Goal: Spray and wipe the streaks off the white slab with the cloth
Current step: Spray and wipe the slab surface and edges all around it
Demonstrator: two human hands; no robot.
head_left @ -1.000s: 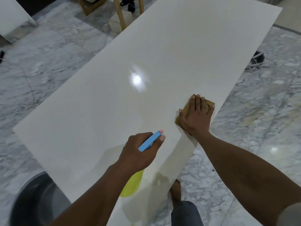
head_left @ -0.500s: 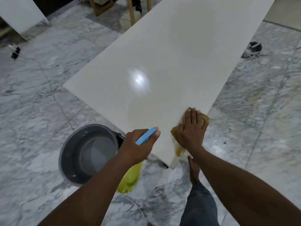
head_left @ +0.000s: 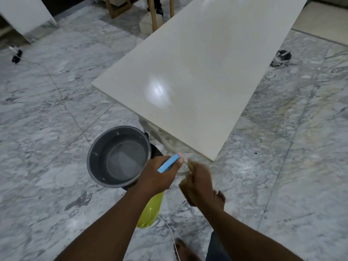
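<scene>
Spanning most of the view, the grey-veined marble floor (head_left: pixel 47 129) carries everything else. The white slab (head_left: pixel 207 72) sits raised above it in the upper right and runs away from the person. Its glossy top shows one bright light reflection toward the near end, and its near corner ends just beyond the hands. A grey bucket (head_left: pixel 99 153) stands on the floor beside the slab's near left edge, directly left of the hands.

Both forearms reach forward from the bottom edge. The left hand (head_left: pixel 160 176) is closed around the neck of the spray bottle (head_left: pixel 150 210). Its thumb lies along the blue spray head, which points toward the slab, and the yellow-green body hangs below the wrist.

The right hand (head_left: pixel 199 183) is just beside the left hand, off the slab and short of its near corner. It is motion-blurred. Its fingers appear curled around the bunched ochre cloth (head_left: pixel 189 166), though the exact finger positions cannot be made out. The cloth is clear of the slab surface.
</scene>
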